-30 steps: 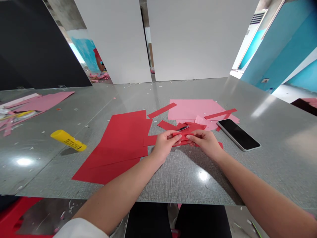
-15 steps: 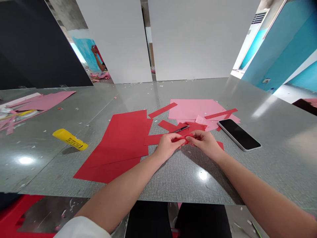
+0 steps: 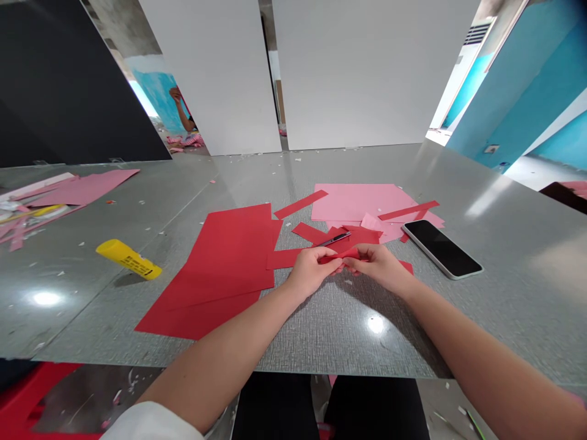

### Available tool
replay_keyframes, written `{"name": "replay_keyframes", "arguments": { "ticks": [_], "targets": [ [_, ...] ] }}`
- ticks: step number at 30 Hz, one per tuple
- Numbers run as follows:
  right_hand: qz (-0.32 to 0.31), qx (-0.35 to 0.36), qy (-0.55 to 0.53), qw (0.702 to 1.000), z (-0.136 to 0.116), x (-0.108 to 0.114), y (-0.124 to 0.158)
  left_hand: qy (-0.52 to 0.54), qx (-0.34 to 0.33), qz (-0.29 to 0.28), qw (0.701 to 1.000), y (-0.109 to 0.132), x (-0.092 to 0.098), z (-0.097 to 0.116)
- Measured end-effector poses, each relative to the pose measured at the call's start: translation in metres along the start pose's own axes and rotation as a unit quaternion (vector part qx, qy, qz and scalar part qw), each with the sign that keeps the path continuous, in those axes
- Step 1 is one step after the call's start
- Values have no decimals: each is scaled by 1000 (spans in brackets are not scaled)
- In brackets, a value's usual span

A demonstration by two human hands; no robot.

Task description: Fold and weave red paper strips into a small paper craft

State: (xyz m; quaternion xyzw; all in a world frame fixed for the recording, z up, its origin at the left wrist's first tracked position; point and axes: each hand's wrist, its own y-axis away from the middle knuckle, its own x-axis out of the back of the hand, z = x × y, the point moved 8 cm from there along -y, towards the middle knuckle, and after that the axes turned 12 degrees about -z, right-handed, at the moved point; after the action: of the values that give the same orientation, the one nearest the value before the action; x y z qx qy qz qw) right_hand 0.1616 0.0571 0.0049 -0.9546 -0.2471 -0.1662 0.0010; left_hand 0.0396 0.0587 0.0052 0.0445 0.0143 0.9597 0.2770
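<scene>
Head view: a small folded piece of red paper [image 3: 351, 252] was pinched between the left hand [image 3: 310, 270] and the right hand [image 3: 378, 265], over the table [image 3: 312, 336]. Both hands were nearly closed, thumbs pressed against curled fingers, their tips almost meeting; whether the tabletop was touched by the paper could not be told. Just beyond them, a slim dark tool [image 3: 335, 239] was laid across red scraps [image 3: 367, 234]. Large red sheets [image 3: 229, 250] were spread to the left, with a yellow tube [image 3: 128, 259] farther out. Pink sheets [image 3: 358, 200] were placed beyond the scraps, and a phone [image 3: 443, 247] was set at the right.
</scene>
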Motion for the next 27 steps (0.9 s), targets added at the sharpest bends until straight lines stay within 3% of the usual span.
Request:
{"name": "replay_keyframes", "arguments": {
  "ticks": [10, 19, 27],
  "targets": [
    [1, -17, 18, 1000, 0, -1, 1, 12, -49, -1, 999, 0, 0, -1],
    [-5, -5, 7, 1000, -2, -4, 2, -110, -85, 31, 990, 10, 0, 18],
    [37, 8, 35, 999, -2, 11, 3, -103, -89, 45, 990, 10, 2, 20]
  ]
}}
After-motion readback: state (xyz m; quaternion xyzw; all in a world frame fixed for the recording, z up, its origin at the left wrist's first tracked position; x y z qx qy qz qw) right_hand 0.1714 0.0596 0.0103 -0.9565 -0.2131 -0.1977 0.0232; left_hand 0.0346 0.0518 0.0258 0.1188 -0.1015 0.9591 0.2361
